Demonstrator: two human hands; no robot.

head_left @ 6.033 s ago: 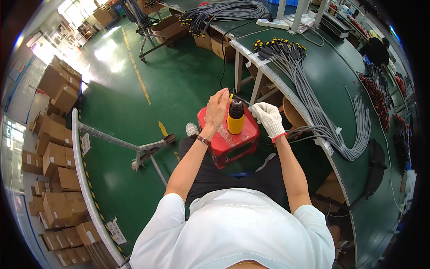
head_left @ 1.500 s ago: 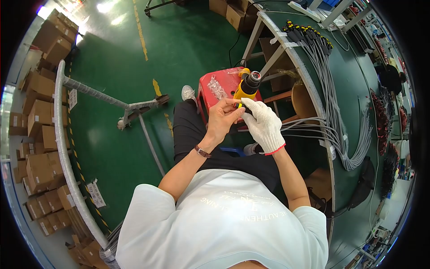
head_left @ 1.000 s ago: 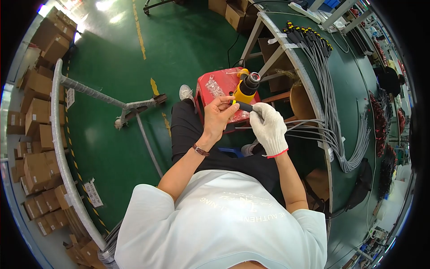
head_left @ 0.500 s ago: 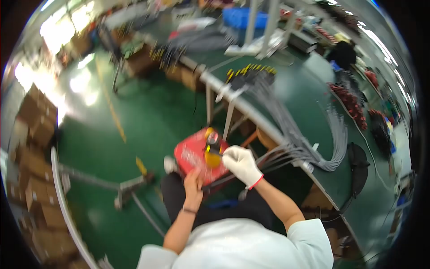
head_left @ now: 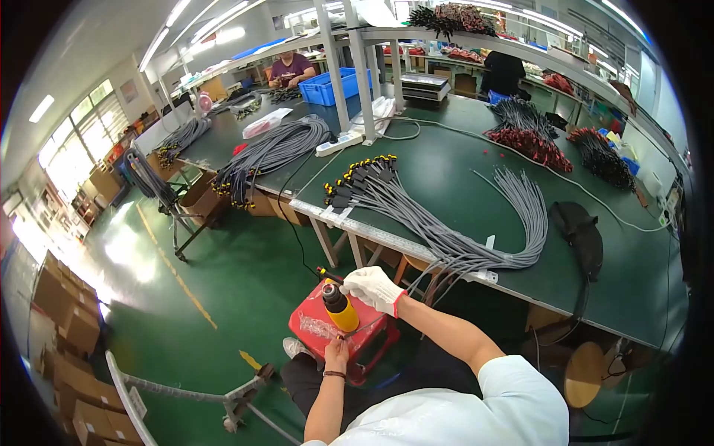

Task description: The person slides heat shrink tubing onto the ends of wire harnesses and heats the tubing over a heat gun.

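Note:
A yellow heat gun with a black nozzle stands on a red plastic stool, its nozzle pointing up. My right hand, in a white glove, is closed just above and beside the nozzle. From its fingertips a dark connector end with red and yellow parts sticks out to the left. My left hand, bare, is pinched at the stool's near edge, below the heat gun. A thin grey cable runs from its fingertips toward the right. Clear crumpled plastic lies on the stool.
Bundled grey cables with yellow-black connectors lie on the green workbench. A dark curved pouch-like object lies to the right. A metal frame stands on the floor at left, near cardboard boxes. A person sits across the bench.
My view has tilted up, bringing more bench and room into sight. The connector now points left of my gloved hand, beyond the nozzle. My left hand stays by the stool's near edge.

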